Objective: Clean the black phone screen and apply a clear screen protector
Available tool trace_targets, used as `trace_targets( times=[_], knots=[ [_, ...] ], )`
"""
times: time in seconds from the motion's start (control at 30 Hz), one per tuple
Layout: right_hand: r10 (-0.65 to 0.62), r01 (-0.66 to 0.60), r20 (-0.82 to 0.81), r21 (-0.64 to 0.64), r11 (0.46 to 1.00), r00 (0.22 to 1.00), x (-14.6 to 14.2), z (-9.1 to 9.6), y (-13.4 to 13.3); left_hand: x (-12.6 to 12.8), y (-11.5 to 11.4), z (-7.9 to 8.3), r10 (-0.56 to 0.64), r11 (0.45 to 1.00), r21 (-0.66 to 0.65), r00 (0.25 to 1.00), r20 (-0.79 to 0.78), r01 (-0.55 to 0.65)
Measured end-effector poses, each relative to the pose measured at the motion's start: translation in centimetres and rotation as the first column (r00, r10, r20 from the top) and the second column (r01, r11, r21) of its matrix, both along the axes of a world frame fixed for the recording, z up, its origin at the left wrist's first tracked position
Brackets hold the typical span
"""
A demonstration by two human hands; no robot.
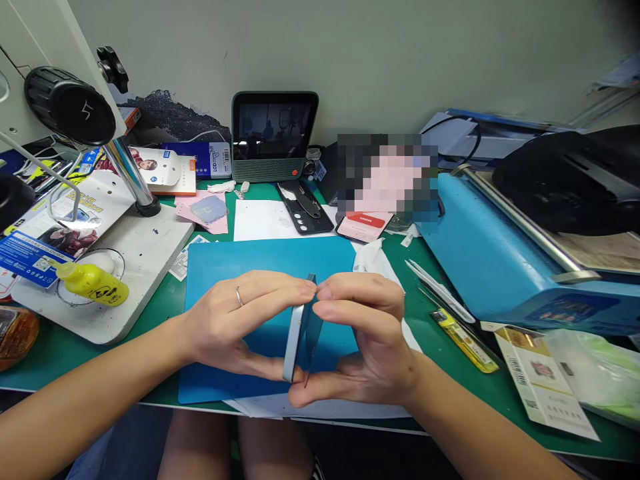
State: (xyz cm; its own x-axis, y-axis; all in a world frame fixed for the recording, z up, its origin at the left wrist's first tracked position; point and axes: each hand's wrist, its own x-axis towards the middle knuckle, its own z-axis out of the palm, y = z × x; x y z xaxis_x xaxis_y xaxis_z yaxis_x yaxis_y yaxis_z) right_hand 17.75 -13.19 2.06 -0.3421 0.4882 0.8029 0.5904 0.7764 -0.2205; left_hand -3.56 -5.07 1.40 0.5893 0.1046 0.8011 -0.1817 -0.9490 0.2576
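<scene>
Above the blue mat (pixel 220 267), my left hand (pixel 227 317) is closed on a smartphone (pixel 293 347), which I see almost edge-on with its grey frame facing me. Fingers grip its top and the thumb its lower end. My right hand (pixel 375 333) pinches a thin glass panel (pixel 314 330) by its edges, upright and nearly parallel to the phone. A narrow gap shows between the two at the near end; whether they touch at the far end cannot be made out. The phone's broad faces are mostly hidden.
Behind the mat lie a black phone case (pixel 305 210) and another phone (pixel 363 227). A smart display (pixel 274 137) stands at the wall. At left, a yellow bottle (pixel 95 283) lies on a white stand base (pixel 145 260); at right are tweezers (pixel 443 290) and a blue machine (pixel 480 247).
</scene>
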Motion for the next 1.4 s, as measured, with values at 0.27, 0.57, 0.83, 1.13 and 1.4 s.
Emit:
trace_targets(
  times=[0.27, 0.57, 0.83, 1.13, 1.4],
  knots=[
    [0.082, -0.08, -0.053, 0.03, 0.996, 0.995, 0.2, -0.2, 0.5, -0.2, 0.0, 0.1, 0.024, 0.999, -0.044, 1.0, -0.009, -0.024],
    [-0.163, 0.261, -0.552, 0.104, 0.96, 0.818, 4.3, -1.1, 4.1, -1.3, 1.2, 0.1, 0.179, 0.888, -0.405, 0.975, -0.13, -0.217],
    [-0.238, 0.043, -0.58, -0.329, 0.943, 0.779, 4.6, -2.5, 5.3, -0.5, 0.5, 0.1, -0.08, 0.617, -0.785, 0.987, -0.141, -0.062],
    [-0.151, -0.106, -0.254, -0.771, 0.628, 0.955, 8.0, -1.6, 5.8, -2.1, 1.8, 1.2, 0.074, 0.89, -0.341, 0.834, -0.547, -0.303],
    [-0.275, 0.315, 0.172, -0.693, 0.649, 0.946, 8.5, -0.3, 5.3, -1.7, 1.2, 1.6, 0.159, 0.917, -0.074, 0.529, -0.834, -0.393]
  ],
)
